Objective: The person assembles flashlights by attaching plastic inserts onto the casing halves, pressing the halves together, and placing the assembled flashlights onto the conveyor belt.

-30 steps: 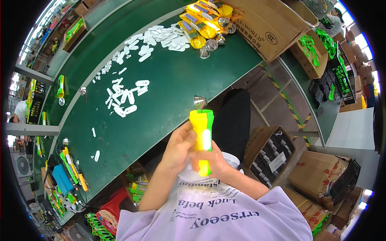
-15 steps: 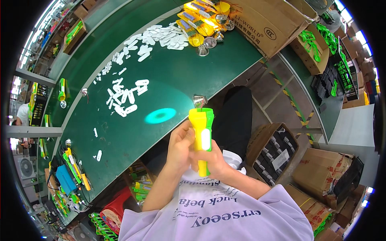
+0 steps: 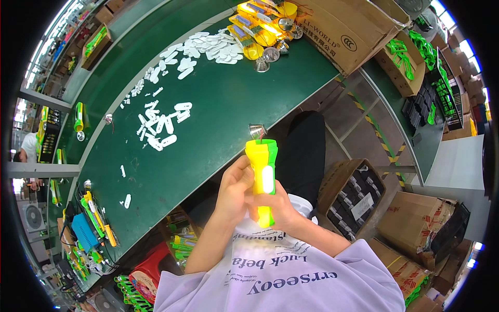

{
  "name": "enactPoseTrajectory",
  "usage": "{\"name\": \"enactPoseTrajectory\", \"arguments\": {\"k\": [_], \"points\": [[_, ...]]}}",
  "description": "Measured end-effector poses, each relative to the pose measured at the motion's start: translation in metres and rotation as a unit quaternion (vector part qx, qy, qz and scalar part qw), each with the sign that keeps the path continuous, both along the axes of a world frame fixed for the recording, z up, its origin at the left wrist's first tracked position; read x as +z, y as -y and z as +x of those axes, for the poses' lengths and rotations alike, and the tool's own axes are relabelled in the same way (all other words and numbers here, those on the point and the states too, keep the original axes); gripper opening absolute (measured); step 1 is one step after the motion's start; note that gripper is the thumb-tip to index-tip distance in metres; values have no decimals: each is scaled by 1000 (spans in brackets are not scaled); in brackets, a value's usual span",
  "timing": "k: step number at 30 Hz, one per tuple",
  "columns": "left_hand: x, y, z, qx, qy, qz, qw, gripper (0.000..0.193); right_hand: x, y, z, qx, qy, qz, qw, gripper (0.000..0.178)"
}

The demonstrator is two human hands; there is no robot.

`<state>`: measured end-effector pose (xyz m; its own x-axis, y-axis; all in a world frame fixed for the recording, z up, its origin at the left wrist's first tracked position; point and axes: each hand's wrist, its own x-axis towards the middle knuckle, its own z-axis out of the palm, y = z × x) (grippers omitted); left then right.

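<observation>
Upright in front of my body is a yellow and green flashlight [image 3: 257, 161] with a white, bright strip on its side. My left hand [image 3: 235, 191] closes on its yellow side. My right hand [image 3: 276, 207] wraps its lower body from the green side. At the open top end, a silver reflector cup [image 3: 256, 131] hangs loose on a red wire, out beyond the housing. The parts inside the housing are hidden.
White plastic pieces [image 3: 215, 48] and small white parts [image 3: 165, 124] lie across the green table [image 3: 218, 99]. Yellow flashlight halves with reflectors [image 3: 254, 31] sit at the far edge beside a large carton [image 3: 348, 36]. A box of dark parts [image 3: 356, 195] stands right, below the table.
The bluish ring of light on the table is gone. The flashlight and both hands have barely moved, and the grip is the same.
</observation>
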<state>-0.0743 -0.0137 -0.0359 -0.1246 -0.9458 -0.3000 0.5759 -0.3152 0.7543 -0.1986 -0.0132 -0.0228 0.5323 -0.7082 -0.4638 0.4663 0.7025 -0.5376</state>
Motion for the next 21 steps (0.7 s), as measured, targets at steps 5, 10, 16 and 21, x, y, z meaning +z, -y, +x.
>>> {"name": "enactPoseTrajectory", "arguments": {"k": [5, 10, 16, 21], "points": [[0, -2, -1, 1, 6, 10, 1000, 48, -1, -1, 0, -5, -6, 9, 1000, 19], [1, -2, 0, 8, -8, 13, 1000, 50, 0, 0, 3, -4, -14, 1, 1000, 19], [4, -2, 2, -7, -9, -13, 1000, 52, 0, 0, 2, 7, -2, -2, 1000, 20], [2, -2, 6, -11, -17, -24, 1000, 54, -2, -1, 3, 12, 7, 1, 1000, 20]]}}
